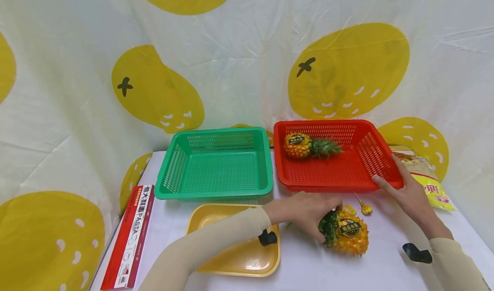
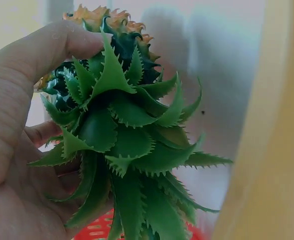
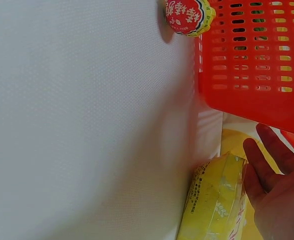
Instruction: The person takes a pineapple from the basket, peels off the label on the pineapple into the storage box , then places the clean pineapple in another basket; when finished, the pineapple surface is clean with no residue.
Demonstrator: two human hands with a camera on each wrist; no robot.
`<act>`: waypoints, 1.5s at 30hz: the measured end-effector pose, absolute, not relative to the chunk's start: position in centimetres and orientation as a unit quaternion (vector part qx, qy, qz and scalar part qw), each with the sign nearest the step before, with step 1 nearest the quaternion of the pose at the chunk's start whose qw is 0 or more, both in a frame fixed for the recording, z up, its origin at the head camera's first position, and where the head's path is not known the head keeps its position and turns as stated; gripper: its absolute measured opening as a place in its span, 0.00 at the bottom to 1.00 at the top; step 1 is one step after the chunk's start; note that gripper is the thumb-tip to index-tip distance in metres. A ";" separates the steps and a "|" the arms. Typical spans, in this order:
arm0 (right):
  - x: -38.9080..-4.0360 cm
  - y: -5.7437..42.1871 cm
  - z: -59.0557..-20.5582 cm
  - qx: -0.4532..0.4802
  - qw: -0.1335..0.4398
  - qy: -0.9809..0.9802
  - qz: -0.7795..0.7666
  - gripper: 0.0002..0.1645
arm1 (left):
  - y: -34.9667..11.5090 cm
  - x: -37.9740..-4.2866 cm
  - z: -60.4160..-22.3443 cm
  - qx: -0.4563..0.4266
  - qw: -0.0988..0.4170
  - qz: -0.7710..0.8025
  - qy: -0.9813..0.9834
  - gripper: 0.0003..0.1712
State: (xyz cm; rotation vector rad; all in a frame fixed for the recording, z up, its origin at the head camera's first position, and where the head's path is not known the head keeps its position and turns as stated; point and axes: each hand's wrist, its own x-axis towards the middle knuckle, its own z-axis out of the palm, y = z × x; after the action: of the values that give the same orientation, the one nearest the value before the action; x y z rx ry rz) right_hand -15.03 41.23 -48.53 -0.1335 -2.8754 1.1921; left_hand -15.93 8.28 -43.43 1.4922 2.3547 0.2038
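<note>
My left hand [image 1: 305, 211] grips a small pineapple [image 1: 352, 234] around the base of its green crown. In the left wrist view, the thumb lies across the top of the leaves [image 2: 131, 125], and the orange fruit points away. My right hand [image 1: 413, 196] is at the front right corner of the red basket [image 1: 328, 187], thumb over the rim and fingers along the outside wall. A second pineapple [image 1: 299, 146] lies on its side inside that basket, crown to the right. Between the held pineapple and the basket lies a lollipop [image 1: 366, 209], beside a small yellow wrapped piece [image 1: 350, 209].
A green basket [image 1: 214, 196] stands left of the red one. In front of it, a yellow tray [image 1: 247, 270] lies partly under my left forearm. A red and white pasta box [image 1: 129, 235] is at the left edge, a yellow food bag [image 1: 434, 188] at the right. A patterned curtain hangs behind.
</note>
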 end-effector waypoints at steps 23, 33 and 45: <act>-15.1 41.3 -48.9 -0.050 0.019 -0.923 0.382 0.59 | 7.7 -16.1 -45.1 0.524 0.206 0.096 0.821 0.49; -15.3 41.0 -49.2 -0.024 0.063 -0.923 0.378 0.57 | 7.5 -15.9 -45.1 0.511 0.218 0.099 0.825 0.50; -14.3 39.4 -47.8 -0.018 0.197 -0.904 0.378 0.52 | 7.4 -15.8 -44.9 0.503 0.225 0.102 0.828 0.51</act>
State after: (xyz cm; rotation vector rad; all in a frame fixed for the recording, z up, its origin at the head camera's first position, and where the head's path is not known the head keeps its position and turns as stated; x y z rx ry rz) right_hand -14.27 39.38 -47.78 -0.0502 -2.5327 1.0593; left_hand -15.80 7.45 -44.94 1.3858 2.2845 0.2817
